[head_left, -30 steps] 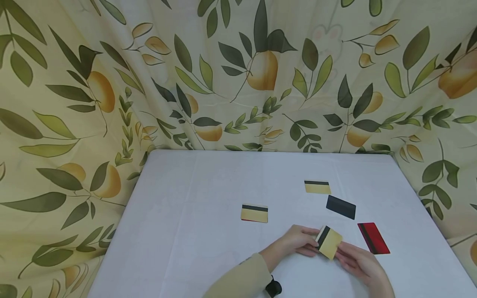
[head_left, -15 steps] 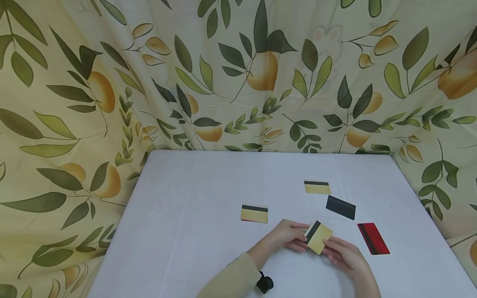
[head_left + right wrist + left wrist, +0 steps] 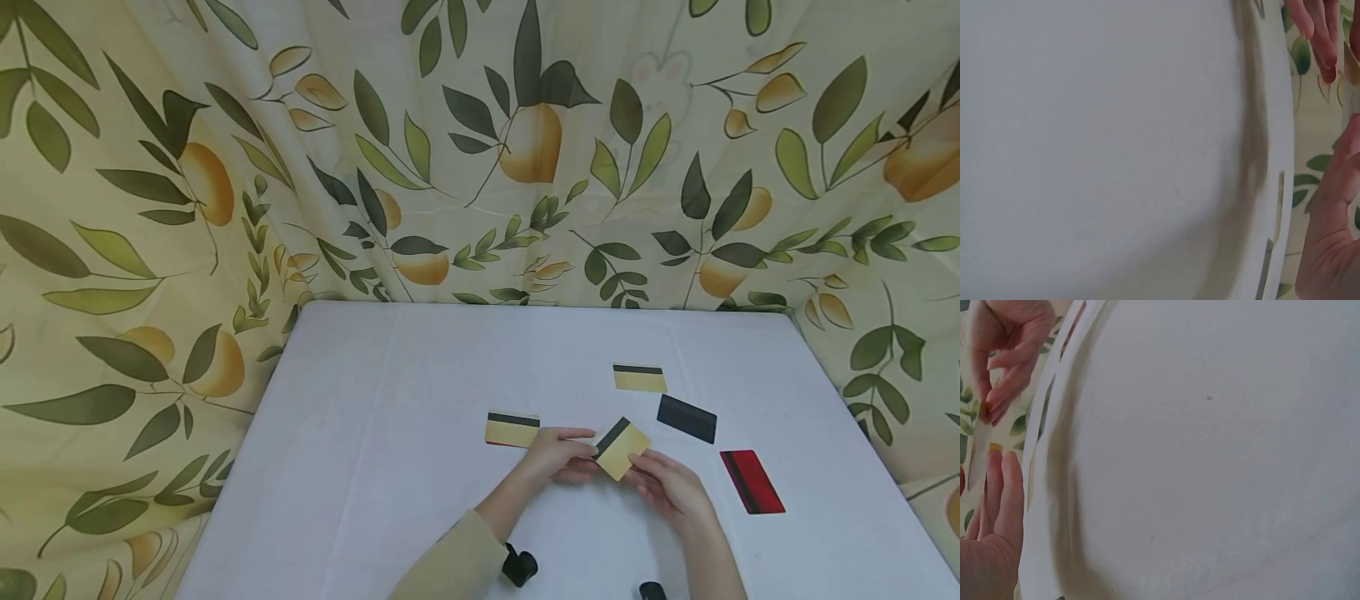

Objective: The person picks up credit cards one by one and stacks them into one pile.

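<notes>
In the head view, a gold magnetic-stripe card (image 3: 625,452) with a black band is held tilted above the white table. My left hand (image 3: 555,456) pinches its striped edge, thumb on top. At the opposite edge, my right hand (image 3: 672,490) grips it between thumb and fingers. Another gold card (image 3: 512,430), with a red edge showing beneath it, lies just behind my left hand, which covers its corner. Seen edge-on in the left wrist view, the held card (image 3: 980,447) spans both hands. The right wrist view catches my right hand (image 3: 1332,225) at its border.
Farther back on the table (image 3: 390,375) lies a gold striped card (image 3: 640,378). A black card (image 3: 687,418) sits in front of it, and a red striped card (image 3: 752,482) is to the right. A fruit-patterned curtain (image 3: 465,217) hangs behind the table.
Both hands have moved left and away from me, carrying the gold card toward the middle of the table. The cards lying on the table have stayed put.
</notes>
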Demonstrator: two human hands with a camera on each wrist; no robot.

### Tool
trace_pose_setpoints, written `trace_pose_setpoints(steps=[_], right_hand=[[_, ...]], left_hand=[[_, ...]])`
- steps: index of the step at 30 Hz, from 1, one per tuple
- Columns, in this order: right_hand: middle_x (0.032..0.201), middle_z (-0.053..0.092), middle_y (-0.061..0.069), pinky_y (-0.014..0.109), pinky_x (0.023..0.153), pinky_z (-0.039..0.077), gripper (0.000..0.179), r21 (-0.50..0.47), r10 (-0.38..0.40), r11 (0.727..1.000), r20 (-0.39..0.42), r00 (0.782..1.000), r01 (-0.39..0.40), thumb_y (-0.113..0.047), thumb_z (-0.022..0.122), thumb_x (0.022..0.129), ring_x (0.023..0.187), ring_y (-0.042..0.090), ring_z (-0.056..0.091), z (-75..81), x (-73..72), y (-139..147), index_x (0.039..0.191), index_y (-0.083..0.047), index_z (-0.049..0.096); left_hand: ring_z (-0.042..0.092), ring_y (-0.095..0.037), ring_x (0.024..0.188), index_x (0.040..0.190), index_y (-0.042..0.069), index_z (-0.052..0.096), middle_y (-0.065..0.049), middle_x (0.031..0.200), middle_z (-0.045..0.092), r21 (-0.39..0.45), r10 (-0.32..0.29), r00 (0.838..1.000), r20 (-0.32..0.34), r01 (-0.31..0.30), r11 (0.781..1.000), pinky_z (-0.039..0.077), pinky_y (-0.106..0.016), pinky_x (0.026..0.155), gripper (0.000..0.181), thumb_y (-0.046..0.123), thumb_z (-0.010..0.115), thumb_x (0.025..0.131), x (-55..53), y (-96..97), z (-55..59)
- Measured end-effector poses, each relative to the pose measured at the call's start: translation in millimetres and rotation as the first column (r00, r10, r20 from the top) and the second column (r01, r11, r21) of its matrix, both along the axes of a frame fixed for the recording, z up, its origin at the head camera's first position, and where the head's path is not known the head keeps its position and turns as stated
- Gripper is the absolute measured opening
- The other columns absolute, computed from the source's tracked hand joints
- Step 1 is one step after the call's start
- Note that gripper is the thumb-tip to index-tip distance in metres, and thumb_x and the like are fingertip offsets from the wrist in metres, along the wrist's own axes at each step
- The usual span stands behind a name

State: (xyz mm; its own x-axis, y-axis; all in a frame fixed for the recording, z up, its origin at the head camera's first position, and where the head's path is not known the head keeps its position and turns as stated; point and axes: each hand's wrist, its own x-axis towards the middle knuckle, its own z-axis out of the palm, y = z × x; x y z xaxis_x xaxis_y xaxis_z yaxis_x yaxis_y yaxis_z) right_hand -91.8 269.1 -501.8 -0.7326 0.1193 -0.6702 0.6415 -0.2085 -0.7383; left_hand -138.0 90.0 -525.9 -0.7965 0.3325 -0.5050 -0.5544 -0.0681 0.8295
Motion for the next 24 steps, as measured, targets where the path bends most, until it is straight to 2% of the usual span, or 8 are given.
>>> trace_pose_setpoints(steps=[5,14,18,24], right_hand=[[0.075,0.067,-0.01,0.012,0.063,0.049,0.067,-0.023,-0.078,0.997,-0.006,0.997,0.078,-0.022,0.063,0.087,0.073,0.002,0.065,4.0,-4.8,-13.6,0.14,-0.003,0.028],[0.073,0.067,-0.011,0.012,0.062,0.048,0.065,-0.034,-0.146,0.989,-0.013,0.989,0.146,-0.021,0.062,0.087,0.071,0.001,0.064,9.3,-8.0,-33.4,0.14,-0.004,0.029],[0.072,0.067,-0.011,0.012,0.061,0.048,0.063,-0.028,-0.154,0.988,-0.027,0.988,0.153,-0.021,0.06,0.088,0.07,0.001,0.064,9.4,-8.7,-38.6,0.139,-0.003,0.029],[0.073,0.067,-0.01,0.013,0.063,0.05,0.056,-0.033,-0.15,0.988,-0.037,0.988,0.149,-0.021,0.061,0.088,0.072,0.002,0.065,9.1,-9.1,-40.5,0.135,-0.005,0.035]], left_hand=[[0.068,-0.025,0.073,0.103,0.002,0.065,-0.015,0.082,0.069,0.081,0.133,0.991,0.021,-0.135,0.988,0.057,-0.038,0.063,0.026,0.009,0.069,0.079,5.9,-1.2,-1.8],[0.068,-0.025,0.071,0.105,-0.004,0.061,-0.015,0.082,0.068,0.116,0.281,0.96,-0.005,-0.279,0.953,0.057,-0.037,0.061,0.03,0.009,0.067,0.079,15.2,-1.5,0.2],[0.068,-0.024,0.069,0.104,-0.004,0.061,-0.013,0.079,0.068,0.111,0.327,0.945,0.0,-0.325,0.939,0.057,-0.036,0.06,0.029,0.007,0.067,0.078,15.4,-1.1,-1.3],[0.068,-0.024,0.069,0.105,-0.003,0.061,-0.013,0.08,0.068,0.097,0.328,0.945,0.004,-0.326,0.94,0.057,-0.035,0.06,0.029,0.007,0.067,0.079,13.8,-4.0,0.0]])
